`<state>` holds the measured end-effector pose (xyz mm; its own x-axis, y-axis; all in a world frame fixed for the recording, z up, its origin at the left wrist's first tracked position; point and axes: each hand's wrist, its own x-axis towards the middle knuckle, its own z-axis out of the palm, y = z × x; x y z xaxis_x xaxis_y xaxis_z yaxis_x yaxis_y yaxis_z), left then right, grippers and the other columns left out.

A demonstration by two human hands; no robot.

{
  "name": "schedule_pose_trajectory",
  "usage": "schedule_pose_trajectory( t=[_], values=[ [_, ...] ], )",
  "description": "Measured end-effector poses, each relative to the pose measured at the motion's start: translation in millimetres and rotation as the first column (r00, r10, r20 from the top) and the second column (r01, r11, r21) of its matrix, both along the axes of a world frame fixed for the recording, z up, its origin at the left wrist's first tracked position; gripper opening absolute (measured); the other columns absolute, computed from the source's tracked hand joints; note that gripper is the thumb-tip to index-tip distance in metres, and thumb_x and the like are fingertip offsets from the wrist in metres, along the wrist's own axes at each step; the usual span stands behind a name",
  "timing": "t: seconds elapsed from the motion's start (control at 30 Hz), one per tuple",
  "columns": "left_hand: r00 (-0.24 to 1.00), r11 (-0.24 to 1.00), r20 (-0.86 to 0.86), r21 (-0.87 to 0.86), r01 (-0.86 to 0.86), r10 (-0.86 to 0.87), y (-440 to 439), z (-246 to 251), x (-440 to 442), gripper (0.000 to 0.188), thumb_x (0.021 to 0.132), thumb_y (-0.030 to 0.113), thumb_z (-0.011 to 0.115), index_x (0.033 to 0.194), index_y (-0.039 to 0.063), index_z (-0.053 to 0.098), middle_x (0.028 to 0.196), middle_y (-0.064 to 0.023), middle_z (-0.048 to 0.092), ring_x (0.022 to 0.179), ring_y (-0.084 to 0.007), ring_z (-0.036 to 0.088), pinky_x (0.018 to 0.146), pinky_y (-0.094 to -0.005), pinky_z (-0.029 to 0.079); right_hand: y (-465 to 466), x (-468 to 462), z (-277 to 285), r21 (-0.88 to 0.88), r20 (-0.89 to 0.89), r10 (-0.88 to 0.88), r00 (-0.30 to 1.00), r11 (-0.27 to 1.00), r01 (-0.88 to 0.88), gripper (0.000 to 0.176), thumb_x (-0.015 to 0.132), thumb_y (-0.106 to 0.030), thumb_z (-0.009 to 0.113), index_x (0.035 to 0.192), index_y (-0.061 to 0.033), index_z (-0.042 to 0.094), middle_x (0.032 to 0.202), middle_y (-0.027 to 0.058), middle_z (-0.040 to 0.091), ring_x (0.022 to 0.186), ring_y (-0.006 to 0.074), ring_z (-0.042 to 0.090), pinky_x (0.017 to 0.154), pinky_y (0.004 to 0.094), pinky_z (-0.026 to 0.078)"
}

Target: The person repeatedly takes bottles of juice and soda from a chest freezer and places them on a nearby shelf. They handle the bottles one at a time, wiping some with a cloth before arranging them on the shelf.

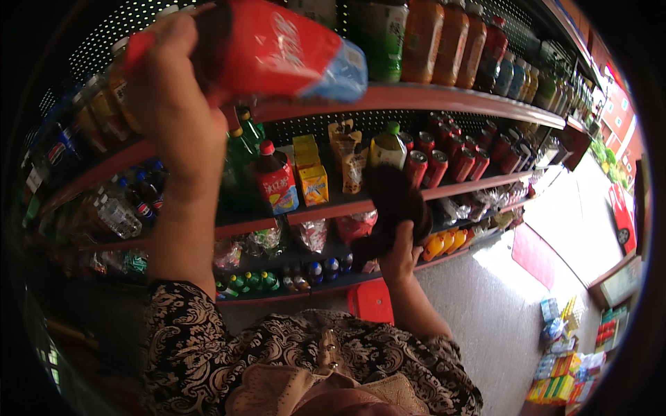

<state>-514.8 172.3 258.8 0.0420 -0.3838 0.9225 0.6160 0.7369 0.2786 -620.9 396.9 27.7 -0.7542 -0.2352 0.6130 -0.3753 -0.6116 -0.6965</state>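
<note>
My left hand (pixel 169 93), raised in front of the shelves, grips the neck end of a large plastic drink bottle (pixel 286 57). The bottle has a red and blue label, is tilted almost flat, and is slightly blurred. Lower down on the right, my right hand (pixel 399 255) is closed around a dark, soft bundle that looks like a cloth (pixel 393 208). The cloth hides part of the middle shelf. Behind it stand a green-capped bottle (pixel 388 148) and rows of red drink cans (pixel 463 158). Between my arms, a similar red-labelled bottle (pixel 276 179) stands upright beside yellow drink cartons (pixel 312 179).
Green-labelled and orange drink bottles (pixel 424 41) line the upper shelf (pixel 426 96). Small bottles (pixel 255 281) fill the bottom shelf. A red plastic stool (pixel 372 301) stands close before me. Stacked packaged goods (pixel 559 372) sit on the floor at right, near the bright doorway.
</note>
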Motion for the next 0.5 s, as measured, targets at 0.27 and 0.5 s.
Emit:
schedule_pose_trajectory(
  t=[0.27, 0.5],
  values=[
    [0.835, 0.901, 0.36, 0.288, 0.324, -0.416, 107.7, -102.4, -50.8, 0.013, 0.096, 0.009, 0.067, 0.105, 0.0, 0.068, 0.105, -0.006, 0.072, 0.095, -0.0127, 0.065, 0.085, -0.0285, 0.053, -20.7, 0.3, 70.8, -0.128, -0.755, -0.575, 0.315, 0.601, 0.789, 0.074, 0.084, -0.049, 0.071, 0.139, -0.001, 0.059, 0.134, 0.0361, 0.056, 0.13, 0.0554, 0.05, 0.114, 0.064, 0.03],
    [0.818, 0.895, 0.367, 0.24, 0.376, -0.442, 122.9, -109.8, -54.3, 0.018, 0.091, 0.006, 0.069, 0.107, -0.002, 0.066, 0.111, -0.0114, 0.071, 0.105, -0.0182, 0.066, 0.098, -0.0334, 0.051, 4.3, -40.4, 45.4, 0.015, -0.252, -0.569, 0.783, 0.807, 0.591, 0.051, 0.107, -0.037, 0.043, 0.135, 0.0027, 0.06, 0.137, 0.0205, 0.059, 0.129, 0.0351, 0.057, 0.111, 0.0447, 0.042]
  ],
)
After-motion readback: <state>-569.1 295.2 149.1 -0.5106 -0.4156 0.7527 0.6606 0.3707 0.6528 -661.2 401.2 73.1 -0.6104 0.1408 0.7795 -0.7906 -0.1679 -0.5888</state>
